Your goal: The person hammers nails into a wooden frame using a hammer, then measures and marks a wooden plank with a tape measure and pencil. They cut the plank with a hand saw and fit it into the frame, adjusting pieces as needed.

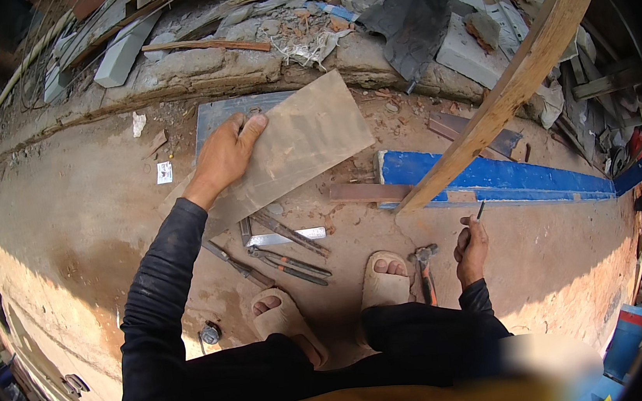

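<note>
Pinching a stiff-looking sheet (307, 139) by its edge, likely safest, was the left hand (224, 160). The right hand (470, 251) pinched a dark rod (481, 209).

Place: rough, makeshift workshop; whether roofed cannot be told.
Ground (131, 252): bare, dusty, shaded centrally, sunlit toward the edges.
Underfoot: hammer (427, 279), long-handled pliers (280, 266) and metal square (264, 239), lying directly on the ground.
Stock: large flat sheet (306, 135); blue beam (427, 167) near a slanting timber post (513, 94).
Far side: rubble bank (190, 72) with broken masonry (481, 30) and dark sheeting (416, 22).
</note>
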The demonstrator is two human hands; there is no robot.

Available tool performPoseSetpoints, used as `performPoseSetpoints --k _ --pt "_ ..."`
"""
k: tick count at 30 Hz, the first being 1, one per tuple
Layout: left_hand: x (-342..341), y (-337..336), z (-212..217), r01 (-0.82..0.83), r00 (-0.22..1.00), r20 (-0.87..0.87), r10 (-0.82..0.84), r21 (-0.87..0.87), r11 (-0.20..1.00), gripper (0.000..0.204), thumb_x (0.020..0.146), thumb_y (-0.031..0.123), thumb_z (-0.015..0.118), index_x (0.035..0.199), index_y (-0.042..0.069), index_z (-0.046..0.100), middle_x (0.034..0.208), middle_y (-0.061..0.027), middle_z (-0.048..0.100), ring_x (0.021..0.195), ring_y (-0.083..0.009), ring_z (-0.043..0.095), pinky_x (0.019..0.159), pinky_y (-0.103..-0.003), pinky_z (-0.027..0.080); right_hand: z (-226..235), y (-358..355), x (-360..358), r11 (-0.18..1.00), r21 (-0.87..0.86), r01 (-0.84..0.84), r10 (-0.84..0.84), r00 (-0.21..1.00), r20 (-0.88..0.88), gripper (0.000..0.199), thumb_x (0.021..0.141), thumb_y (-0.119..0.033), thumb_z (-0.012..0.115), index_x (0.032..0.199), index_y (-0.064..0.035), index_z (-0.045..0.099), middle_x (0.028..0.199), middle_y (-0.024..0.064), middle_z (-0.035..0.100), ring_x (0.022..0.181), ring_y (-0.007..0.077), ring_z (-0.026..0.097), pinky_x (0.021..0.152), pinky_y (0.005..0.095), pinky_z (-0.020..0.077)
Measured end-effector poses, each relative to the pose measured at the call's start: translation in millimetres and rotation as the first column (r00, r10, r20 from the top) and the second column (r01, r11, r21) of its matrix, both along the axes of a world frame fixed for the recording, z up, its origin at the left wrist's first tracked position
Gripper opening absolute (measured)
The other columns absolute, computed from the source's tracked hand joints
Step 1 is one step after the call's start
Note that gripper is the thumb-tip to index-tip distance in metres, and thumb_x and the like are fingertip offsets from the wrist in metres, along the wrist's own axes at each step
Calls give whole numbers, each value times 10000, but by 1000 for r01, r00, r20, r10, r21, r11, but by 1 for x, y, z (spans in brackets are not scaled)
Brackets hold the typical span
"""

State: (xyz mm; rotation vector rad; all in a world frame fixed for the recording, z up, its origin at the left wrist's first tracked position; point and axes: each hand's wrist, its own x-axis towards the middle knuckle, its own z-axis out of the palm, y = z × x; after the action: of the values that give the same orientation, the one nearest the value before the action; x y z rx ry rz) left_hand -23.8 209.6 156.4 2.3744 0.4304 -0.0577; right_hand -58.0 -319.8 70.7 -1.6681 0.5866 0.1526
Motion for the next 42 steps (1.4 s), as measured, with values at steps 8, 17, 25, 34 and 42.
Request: performPoseSetpoints --k 8,17,25,34,42 --pt "59 -38 -13 178 943 219 -251 304 936 589 1074 517 583 1280 -30 654 1210 -283 719 1136 -472 681 967 -510 528 63 20 162 949 196 -246 224 966 129 322 1118 -346 598 1148 -43 702 660 -28 521 437 55 340 388 238 327" --pt "110 -72 -38 303 928 172 -331 167 938 604 1077 531 569 1289 -23 682 1175 -295 723 1117 -461 685 970 -508 522 26 92 236 781 14 -624 625 781 -11 387 1014 -383 776 1274 -102 720 735 -54 598 444 35 398 407 225 339" --pt "130 -63 -24 331 943 46 -328 -158 930 660 1082 557 580 1305 -53 694 1173 -212 755 1036 -300 742 968 -402 562 26 105 227 705 486 -516 580 814 22 221 1007 -311 792 1077 -141 669 737 -34 635 461 49 391 447 239 382" --pt "156 -68 8 52 978 194 79 -588 807 603 1102 487 591 1426 -22 600 1210 -161 741 1018 -213 741 899 -346 606 51 115 228 604 582 -545 537 817 207 663 1126 -529 505 1482 28 554 679 -10 578 427 60 344 404 244 347" --pt "151 -53 10 -40 915 206 347 -809 586 593 1114 438 584 1450 -50 550 1339 -174 696 1171 -252 708 1014 -405 591 40 91 213 713 649 -266 249 961 120 460 1114 -439 579 1298 -24 656 714 10 634 507 98 506 510 262 486"
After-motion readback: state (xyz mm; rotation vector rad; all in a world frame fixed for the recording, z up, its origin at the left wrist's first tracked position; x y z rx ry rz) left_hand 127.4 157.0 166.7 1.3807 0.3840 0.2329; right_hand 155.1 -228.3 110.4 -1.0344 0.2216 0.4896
